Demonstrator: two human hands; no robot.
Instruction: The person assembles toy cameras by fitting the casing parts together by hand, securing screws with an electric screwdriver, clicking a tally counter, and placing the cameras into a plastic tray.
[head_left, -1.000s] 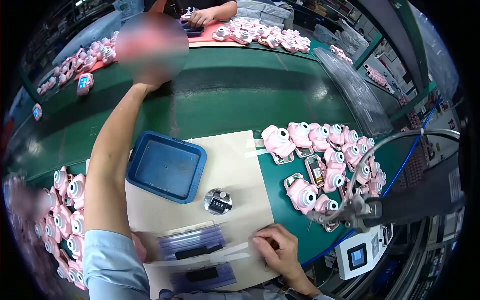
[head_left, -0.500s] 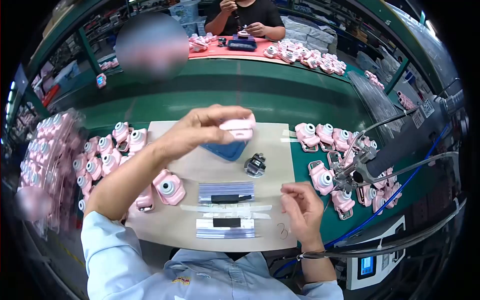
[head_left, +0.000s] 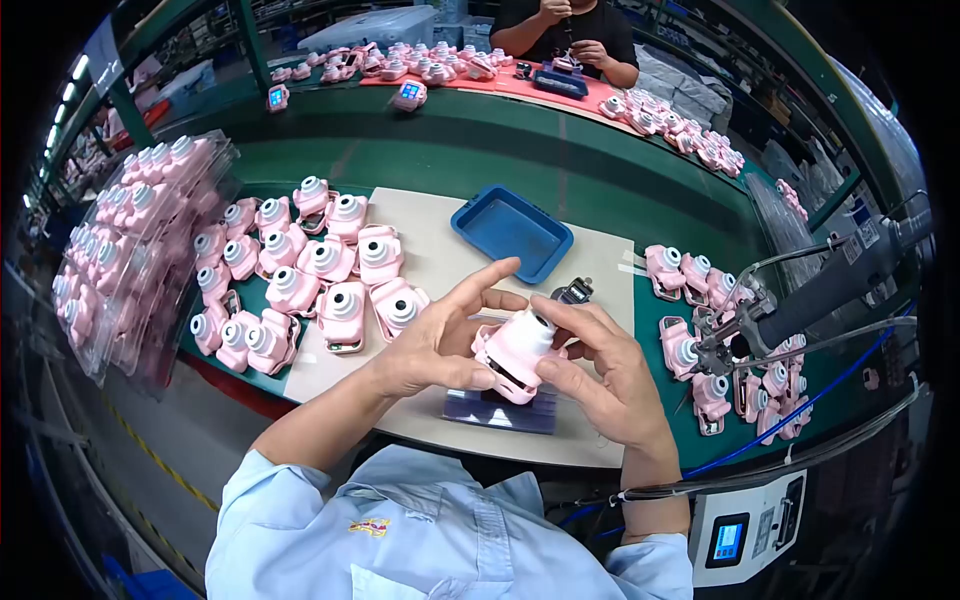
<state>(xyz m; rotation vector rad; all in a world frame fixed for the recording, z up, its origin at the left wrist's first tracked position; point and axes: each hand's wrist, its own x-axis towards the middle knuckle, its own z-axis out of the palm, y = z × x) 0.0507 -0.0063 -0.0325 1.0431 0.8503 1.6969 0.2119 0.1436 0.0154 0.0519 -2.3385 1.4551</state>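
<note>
A pink toy camera [head_left: 512, 352] with a white lens barrel is held between both hands above the beige board, its lens tilted upward. A dark gap runs along its lower side, between the casing halves. My left hand [head_left: 440, 340] grips its left side with the thumb, index finger extended behind. On the other side, my right hand [head_left: 608, 372] is closed around it, fingers at the lens and thumb on the lower casing. Beneath the hands lies a clear ridged block [head_left: 500, 412], partly hidden. Beyond is a small black fixture [head_left: 574, 291].
A blue tray [head_left: 505, 190] stands behind the hands. Pink cameras [head_left: 325, 258] crowd the left side, and more [head_left: 680, 348] lie at right near an arm-mounted tool [head_left: 800, 310]. Clear trays of cameras [head_left: 130, 235] are stacked far left. A co-worker [head_left: 570, 40] sits opposite.
My left hand has brought the pink camera down and nearer my body. My right hand has moved from the board to grip it. The view has shifted, and the blue tray is now uncovered.
</note>
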